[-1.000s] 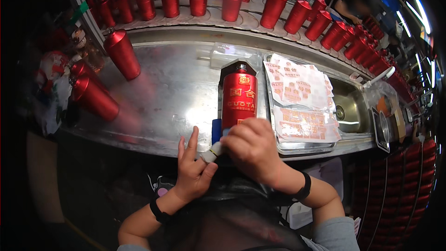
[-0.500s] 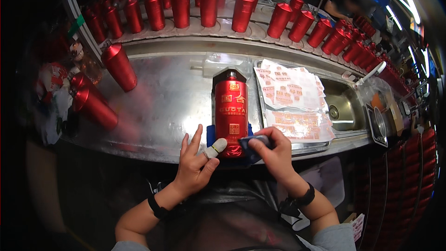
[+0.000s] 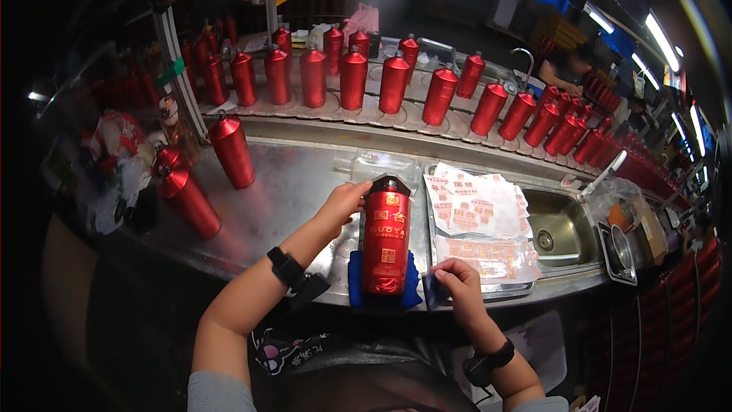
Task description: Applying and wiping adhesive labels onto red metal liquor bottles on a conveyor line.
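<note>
A red bottle (image 3: 385, 248) with gold lettering lies in a dark cradle, neck pointing away from me, its base over a blue cloth (image 3: 412, 282). At the bottle's left shoulder, my left hand (image 3: 341, 207) has its fingers curled against the neck end; the fingertips are partly hidden by the hand. To the right of the base, my right hand (image 3: 461, 288) pinches a small dark blue flat piece (image 3: 435, 292), held apart from the bottle. Sheets of red-and-gold printed labels (image 3: 476, 210) lie on a tray beside the bottle.
A conveyor (image 3: 343, 126) with several red bottles (image 3: 353, 80) curves across the back. More red bottles (image 3: 231, 151) stand at the left of the metal table (image 3: 282, 175). A sink (image 3: 564, 221) is at right. Another person (image 3: 564, 72) works at the far right.
My left hand has moved from the bottle's base up to its neck end. My right hand has drawn the dark blue piece off the base to the right. The view has tilted up.
</note>
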A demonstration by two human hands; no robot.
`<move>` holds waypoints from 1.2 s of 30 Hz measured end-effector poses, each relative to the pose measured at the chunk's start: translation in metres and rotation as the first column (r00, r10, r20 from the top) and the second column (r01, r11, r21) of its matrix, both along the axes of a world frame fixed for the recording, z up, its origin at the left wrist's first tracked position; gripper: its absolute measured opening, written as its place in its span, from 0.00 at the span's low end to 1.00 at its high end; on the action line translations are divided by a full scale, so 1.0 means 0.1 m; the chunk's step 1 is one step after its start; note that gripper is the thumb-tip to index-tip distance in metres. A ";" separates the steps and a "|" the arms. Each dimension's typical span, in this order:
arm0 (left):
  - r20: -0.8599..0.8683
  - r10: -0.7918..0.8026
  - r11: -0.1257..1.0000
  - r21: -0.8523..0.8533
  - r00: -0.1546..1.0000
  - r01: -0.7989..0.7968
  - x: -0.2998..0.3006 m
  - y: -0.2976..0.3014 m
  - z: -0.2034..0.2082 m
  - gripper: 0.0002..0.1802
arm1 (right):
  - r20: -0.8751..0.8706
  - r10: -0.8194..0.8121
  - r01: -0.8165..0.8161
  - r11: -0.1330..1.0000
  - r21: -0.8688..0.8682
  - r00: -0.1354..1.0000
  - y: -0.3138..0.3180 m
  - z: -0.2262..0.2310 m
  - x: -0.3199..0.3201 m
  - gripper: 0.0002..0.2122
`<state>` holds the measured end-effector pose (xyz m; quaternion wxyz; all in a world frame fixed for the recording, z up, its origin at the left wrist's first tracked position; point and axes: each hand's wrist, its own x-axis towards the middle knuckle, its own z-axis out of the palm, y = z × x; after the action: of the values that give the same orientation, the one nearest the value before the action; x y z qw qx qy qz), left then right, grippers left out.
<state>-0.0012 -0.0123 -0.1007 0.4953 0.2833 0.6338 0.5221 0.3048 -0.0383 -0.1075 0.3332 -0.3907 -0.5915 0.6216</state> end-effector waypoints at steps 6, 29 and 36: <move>0.492 -0.338 0.920 -0.005 0.802 0.391 -0.01 0.03 0.01 0.18 | 0.509 -0.013 -0.372 0.665 0.648 0.861 -0.85 0.16 -0.61 0.33; -0.539 0.841 0.307 0.410 0.044 -0.859 -2.87 -7.97 -1.45 0.13 | 0.486 0.257 -0.475 0.782 0.404 0.836 -2.82 -0.57 -2.61 0.27; -0.743 0.574 -0.108 0.348 -0.344 -0.931 -4.32 -9.87 -4.48 0.20 | 0.580 0.176 -0.418 0.852 0.315 0.795 -2.87 -0.82 -3.78 0.21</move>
<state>-0.4335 -0.9997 -0.5488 -0.3056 -0.1966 0.8531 0.3743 -0.0736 -0.3252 -0.1893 0.1291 -0.3637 -0.8364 0.3892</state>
